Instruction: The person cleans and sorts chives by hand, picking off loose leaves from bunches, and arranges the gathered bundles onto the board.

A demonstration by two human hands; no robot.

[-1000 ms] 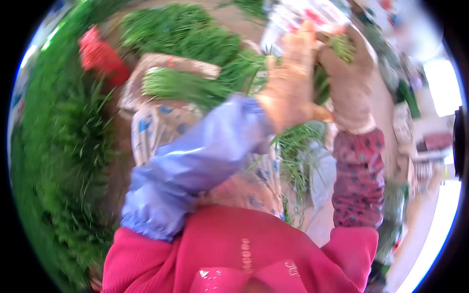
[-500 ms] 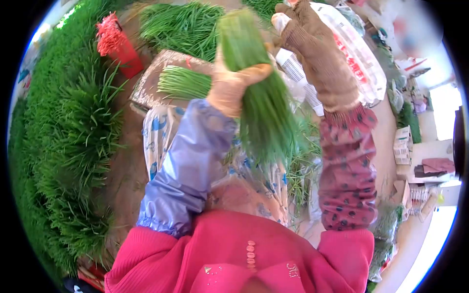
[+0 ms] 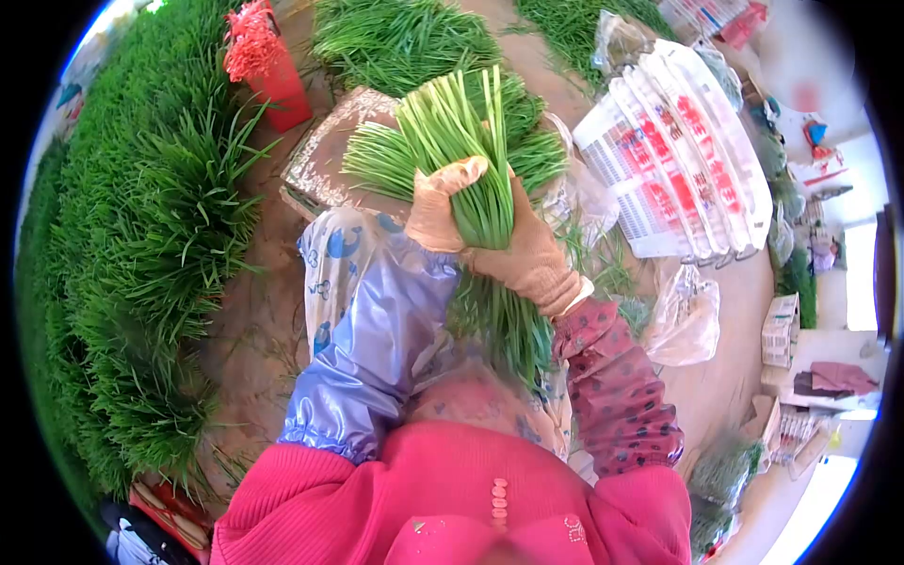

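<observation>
- One green bunch (image 3: 461, 118) is mid-scene, left hand (image 3: 443, 202) and right hand (image 3: 529, 256) both wrapped around it.
- Its stalks might slip loose if either grip slackens.
- Knocking the neighbouring bundle (image 3: 375, 155) could scatter it across the box (image 3: 328, 146).

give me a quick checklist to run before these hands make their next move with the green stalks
1. Left hand grip: ok, closed round the upper part of the held bunch.
2. Right hand grip: ok, closed on the same bunch lower down.
3. Top ends level: not ok, a few stalks stand apart at the right.
4. Tie round the bunch: cannot tell, the hands cover its middle.
5. Board clear: not ok, a second bunch lies on it.
6. Red strips in view: ok, in the red box.
</observation>
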